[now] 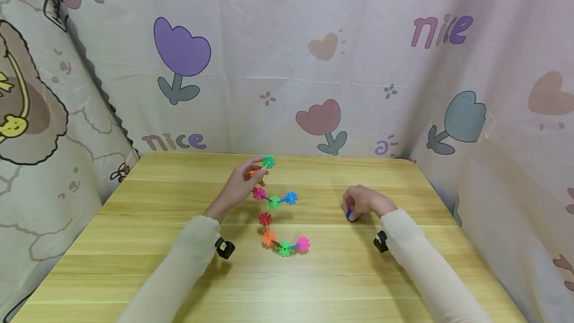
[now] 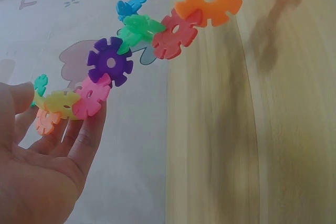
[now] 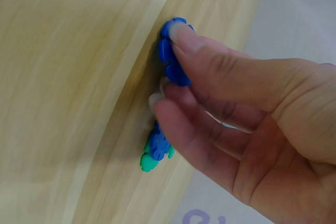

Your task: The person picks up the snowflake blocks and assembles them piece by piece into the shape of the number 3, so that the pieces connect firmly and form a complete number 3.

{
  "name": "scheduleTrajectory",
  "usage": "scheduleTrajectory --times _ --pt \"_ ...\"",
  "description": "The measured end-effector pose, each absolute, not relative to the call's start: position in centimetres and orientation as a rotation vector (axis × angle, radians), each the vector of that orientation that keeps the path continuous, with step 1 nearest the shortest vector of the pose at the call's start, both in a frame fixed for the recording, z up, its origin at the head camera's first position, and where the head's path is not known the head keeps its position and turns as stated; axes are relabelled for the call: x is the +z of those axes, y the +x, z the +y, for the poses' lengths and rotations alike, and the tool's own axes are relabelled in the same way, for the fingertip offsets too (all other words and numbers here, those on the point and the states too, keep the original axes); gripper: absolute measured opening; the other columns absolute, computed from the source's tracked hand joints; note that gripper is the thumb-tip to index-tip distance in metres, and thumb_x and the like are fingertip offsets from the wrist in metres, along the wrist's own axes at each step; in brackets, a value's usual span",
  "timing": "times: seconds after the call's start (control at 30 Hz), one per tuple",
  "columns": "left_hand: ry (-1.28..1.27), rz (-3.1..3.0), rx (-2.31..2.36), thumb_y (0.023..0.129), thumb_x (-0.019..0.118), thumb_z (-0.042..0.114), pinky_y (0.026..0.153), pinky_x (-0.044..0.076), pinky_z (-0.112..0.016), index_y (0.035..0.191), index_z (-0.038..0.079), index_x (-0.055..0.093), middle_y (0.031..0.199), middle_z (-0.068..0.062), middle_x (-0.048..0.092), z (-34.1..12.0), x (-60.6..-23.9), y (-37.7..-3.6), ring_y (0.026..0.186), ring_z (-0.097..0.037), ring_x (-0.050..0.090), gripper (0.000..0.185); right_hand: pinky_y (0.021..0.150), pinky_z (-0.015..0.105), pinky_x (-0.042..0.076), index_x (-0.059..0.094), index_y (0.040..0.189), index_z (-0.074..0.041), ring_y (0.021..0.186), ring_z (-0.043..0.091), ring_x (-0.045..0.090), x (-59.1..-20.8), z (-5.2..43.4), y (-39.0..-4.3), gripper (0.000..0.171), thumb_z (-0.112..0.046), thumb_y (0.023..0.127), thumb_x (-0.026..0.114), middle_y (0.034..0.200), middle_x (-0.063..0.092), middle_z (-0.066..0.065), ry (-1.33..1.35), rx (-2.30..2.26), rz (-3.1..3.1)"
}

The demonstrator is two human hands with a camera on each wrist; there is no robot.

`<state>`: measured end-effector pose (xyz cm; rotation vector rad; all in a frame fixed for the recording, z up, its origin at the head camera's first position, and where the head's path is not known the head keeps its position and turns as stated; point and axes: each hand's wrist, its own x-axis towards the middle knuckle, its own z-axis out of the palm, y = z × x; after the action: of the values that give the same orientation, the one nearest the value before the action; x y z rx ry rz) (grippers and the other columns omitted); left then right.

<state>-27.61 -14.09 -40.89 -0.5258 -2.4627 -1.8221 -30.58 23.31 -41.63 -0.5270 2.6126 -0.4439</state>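
My left hand (image 1: 238,182) pinches the far end of a chain of interlocking snowflake discs, around a yellow disc (image 2: 60,103). A teal disc (image 1: 268,162) and an orange disc (image 2: 47,123) sit beside its fingers. From there the chain runs toward me through pink, purple and green discs to a red disc (image 1: 265,219), then bends right to a pink end disc (image 1: 303,243). A light-blue disc (image 1: 291,198) branches off to the right. My right hand (image 1: 364,199) pinches a dark blue snowflake disc (image 3: 170,59) between thumb and fingers, close over the table.
The wooden table (image 1: 341,283) ends at a hanging patterned cloth (image 1: 251,39) behind, with more cloth on both sides. Small black cameras (image 1: 224,247) are strapped to both wrists.
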Motion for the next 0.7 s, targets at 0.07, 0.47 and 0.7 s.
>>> scheduleTrajectory --times 0.07,0.47,0.7 --pt "-0.527 -2.463 -1.825 0.109 0.053 0.022 0.074 0.057 -0.021 0.151 0.012 0.048 0.13 -0.032 0.062 -14.1 -41.0 -27.6 0.099 -0.046 0.067 0.043 0.058 0.024 0.051 0.071 0.083 -0.008 0.066 0.014 0.059 -41.5 23.1 -30.6 0.018 0.005 0.08 0.083 0.078 0.064 0.003 -0.52 -0.471 2.603" --pt "-0.538 -2.465 -1.817 0.109 0.052 0.023 0.072 0.056 -0.023 0.152 0.012 0.047 0.128 -0.029 0.063 -14.2 -41.0 -27.5 0.095 -0.04 0.069 0.044 0.063 0.034 0.059 0.073 0.09 -0.008 0.063 0.024 0.067 -39.9 21.6 -31.0 0.012 0.003 0.088 0.077 0.082 0.067 0.006 -0.584 -0.527 2.615" --pt "-0.553 -2.457 -1.806 0.11 0.052 0.022 0.071 0.056 -0.024 0.152 0.011 0.047 0.127 -0.027 0.064 -14.3 -41.0 -27.5 0.096 -0.043 0.068 0.044 0.066 0.037 0.063 0.072 0.094 -0.004 0.064 0.027 0.07 -39.3 20.7 -31.6 0.009 0.005 0.093 0.07 0.081 0.067 0.01 -0.635 -0.627 2.636"
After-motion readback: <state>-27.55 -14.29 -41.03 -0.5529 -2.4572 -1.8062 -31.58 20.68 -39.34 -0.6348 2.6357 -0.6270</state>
